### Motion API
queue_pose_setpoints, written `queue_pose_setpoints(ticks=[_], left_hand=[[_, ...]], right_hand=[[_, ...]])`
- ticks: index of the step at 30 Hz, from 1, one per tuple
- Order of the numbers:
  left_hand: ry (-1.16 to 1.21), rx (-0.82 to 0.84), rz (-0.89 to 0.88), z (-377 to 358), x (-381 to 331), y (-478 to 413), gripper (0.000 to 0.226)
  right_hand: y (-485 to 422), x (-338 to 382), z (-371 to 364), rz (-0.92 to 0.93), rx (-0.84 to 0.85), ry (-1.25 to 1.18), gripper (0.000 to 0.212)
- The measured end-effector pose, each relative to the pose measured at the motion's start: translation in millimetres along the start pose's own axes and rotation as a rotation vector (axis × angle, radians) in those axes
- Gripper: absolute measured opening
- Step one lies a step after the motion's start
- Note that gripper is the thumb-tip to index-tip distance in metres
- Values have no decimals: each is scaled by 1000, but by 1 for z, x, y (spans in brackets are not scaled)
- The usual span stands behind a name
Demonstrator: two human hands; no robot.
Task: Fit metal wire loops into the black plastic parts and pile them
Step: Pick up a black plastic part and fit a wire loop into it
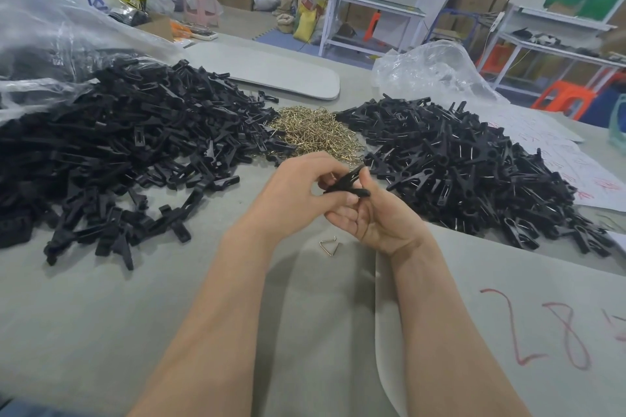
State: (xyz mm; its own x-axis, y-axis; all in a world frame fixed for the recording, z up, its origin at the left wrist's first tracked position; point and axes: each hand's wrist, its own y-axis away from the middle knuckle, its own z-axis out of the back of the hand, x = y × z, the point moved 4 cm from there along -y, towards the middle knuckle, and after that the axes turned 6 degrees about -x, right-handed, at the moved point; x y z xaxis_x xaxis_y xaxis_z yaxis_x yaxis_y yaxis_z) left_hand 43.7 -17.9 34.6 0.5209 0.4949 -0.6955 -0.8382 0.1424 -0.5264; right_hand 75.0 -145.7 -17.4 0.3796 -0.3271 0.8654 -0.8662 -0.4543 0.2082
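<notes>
Both my hands meet at the middle of the table and hold a black plastic part (349, 183) between them. My left hand (298, 193) curls its fingers round the part's left end. My right hand (372, 217) pinches its right end with thumb and fingers. A brass-coloured heap of wire loops (315, 135) lies just behind my hands. One loose wire loop (328, 245) lies on the table below my hands. A big pile of bare black parts (128, 145) spreads at the left. A pile of black parts with wire in them (467, 173) spreads at the right.
The grey table cover (169, 315) runs toward me, with a sheet marked in red figures (542, 325) at the right. Clear plastic bags (50, 44) sit behind the left pile and another (430, 68) behind the right one. Papers (555, 152) lie far right.
</notes>
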Motion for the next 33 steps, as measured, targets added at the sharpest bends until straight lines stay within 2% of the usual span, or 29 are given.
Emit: queue_pose_setpoints(ticks=[16,19,28,33], left_hand=[[3,-7,-2,3,0,1,25],[18,7,-5,1,-2,1,34],[152,-17,93,3,0,2,40],[158,28,164,1,9,4,51]], right_hand=[[-2,-2,-6,4,14,-21,49],[-4,-4,-10,7,8,-6,46],[-3,-6,-17,5,48,-12,42],[-7,-11,-16,18,-6,-9,43]])
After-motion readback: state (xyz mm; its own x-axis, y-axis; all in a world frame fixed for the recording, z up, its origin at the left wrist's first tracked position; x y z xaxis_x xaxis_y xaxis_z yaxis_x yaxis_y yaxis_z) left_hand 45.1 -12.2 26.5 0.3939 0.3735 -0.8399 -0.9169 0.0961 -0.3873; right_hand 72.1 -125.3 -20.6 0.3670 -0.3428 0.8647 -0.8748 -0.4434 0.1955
